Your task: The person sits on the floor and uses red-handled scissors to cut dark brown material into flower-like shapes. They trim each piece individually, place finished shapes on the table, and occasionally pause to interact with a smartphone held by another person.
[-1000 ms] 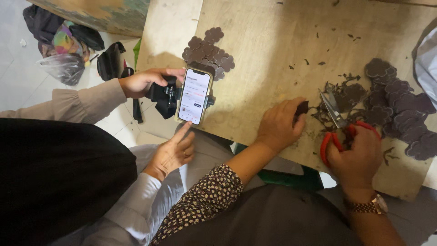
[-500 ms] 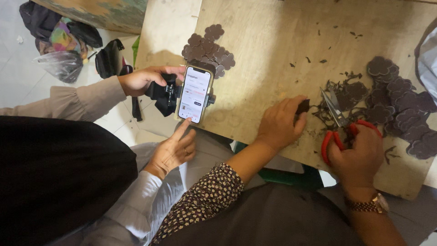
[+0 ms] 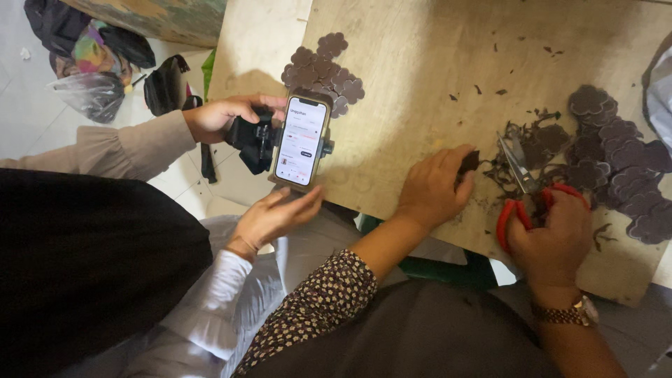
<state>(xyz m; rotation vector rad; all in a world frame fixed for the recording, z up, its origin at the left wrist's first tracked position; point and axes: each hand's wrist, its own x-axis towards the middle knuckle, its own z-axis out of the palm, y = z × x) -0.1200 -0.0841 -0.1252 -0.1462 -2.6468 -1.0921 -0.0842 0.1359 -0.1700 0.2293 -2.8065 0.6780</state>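
My left hand (image 3: 434, 189) rests on the wooden tabletop (image 3: 420, 70) and pinches a small dark cutout piece (image 3: 469, 162) between thumb and fingers. My right hand (image 3: 553, 234), with a watch on the wrist, grips red-handled scissors (image 3: 516, 171). Their blades are slightly apart and point away from me, just right of the piece. Dark trimmings (image 3: 535, 136) lie around the blades.
A heap of dark scalloped cutouts (image 3: 616, 161) lies at the right and a smaller heap (image 3: 322, 66) at the far left of the table. Another person's hands (image 3: 224, 115) hold a lit phone on a black mount (image 3: 301, 140) at the table's left edge. Bags (image 3: 91, 63) lie on the floor.
Almost nothing has changed. My hands stay on the piece and the scissors, and the other person's phone stays in place.
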